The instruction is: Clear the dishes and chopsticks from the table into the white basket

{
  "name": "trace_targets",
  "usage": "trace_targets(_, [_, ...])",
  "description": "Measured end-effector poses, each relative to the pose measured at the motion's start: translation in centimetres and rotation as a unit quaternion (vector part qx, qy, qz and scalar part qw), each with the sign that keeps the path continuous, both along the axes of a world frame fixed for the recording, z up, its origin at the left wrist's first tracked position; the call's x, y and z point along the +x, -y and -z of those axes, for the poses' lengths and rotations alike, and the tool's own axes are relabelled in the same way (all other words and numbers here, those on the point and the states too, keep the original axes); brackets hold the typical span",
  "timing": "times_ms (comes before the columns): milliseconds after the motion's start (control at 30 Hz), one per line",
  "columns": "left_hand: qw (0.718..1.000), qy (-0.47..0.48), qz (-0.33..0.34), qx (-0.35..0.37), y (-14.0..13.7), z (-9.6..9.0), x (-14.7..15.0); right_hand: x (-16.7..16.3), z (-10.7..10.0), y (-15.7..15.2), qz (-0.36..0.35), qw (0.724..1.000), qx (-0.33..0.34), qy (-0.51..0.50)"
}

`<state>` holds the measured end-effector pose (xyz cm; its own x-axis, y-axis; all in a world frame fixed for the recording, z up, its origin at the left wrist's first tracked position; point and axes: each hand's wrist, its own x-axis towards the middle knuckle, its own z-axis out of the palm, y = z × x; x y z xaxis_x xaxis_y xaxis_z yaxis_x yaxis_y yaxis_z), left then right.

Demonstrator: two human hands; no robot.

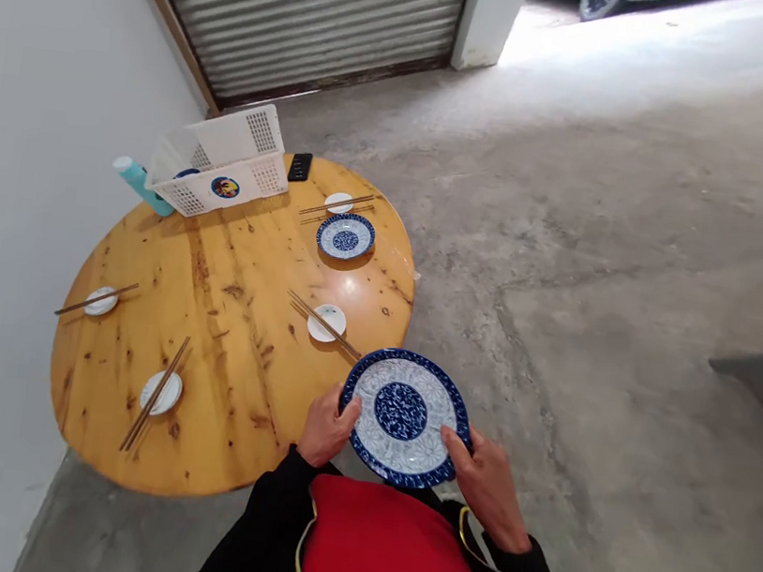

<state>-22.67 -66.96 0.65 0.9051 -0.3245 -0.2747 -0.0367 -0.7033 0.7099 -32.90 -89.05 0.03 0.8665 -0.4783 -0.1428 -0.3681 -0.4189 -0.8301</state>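
Between my two hands I hold a blue-and-white patterned plate (401,412), just off the right front edge of a round wooden table (230,350). My left hand (328,425) is closed on its left rim, thumb on top. My right hand (488,481) grips the right rim in the same way; the fingers under the plate are hidden. Close beyond the plate, a small white dish (327,323) carries a pair of chopsticks (336,332). Farther back on the table lies another blue-and-white plate (346,237), beside a white dish (339,203) with chopsticks across it.
On the table's left side are two more white dishes, a nearer one (168,394) and a farther one (100,300), each with chopsticks. A white plastic basket (255,175), a turquoise bottle (144,186) and a black phone (300,167) occupy the far edge. A wall borders the left.
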Motion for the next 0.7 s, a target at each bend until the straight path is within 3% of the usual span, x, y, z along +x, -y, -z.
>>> trace_targets(167, [0.999, -0.037, -0.002, -0.013, 8.8, -0.3, -2.4, -3.4, -0.6, 9.0, 0.008, 0.999, -0.02, -0.049])
trace_targets(333, [0.999, -0.044, 0.0, -0.002, 13.6, -1.2, -2.1, -3.1, -0.7, 14.3, 0.004, 0.998, -0.043, -0.054])
trace_targets(533, [0.998, -0.024, -0.063, -0.001, 16.1, -1.2, 1.2, 2.6, -0.7, 17.2, -0.019, 0.998, -0.017, -0.051])
trace_targets(700, [0.989, -0.016, -0.142, -0.025, 18.1, -0.1, 5.4, 10.6, -0.7, 20.2, -0.094, 0.993, -0.069, -0.027])
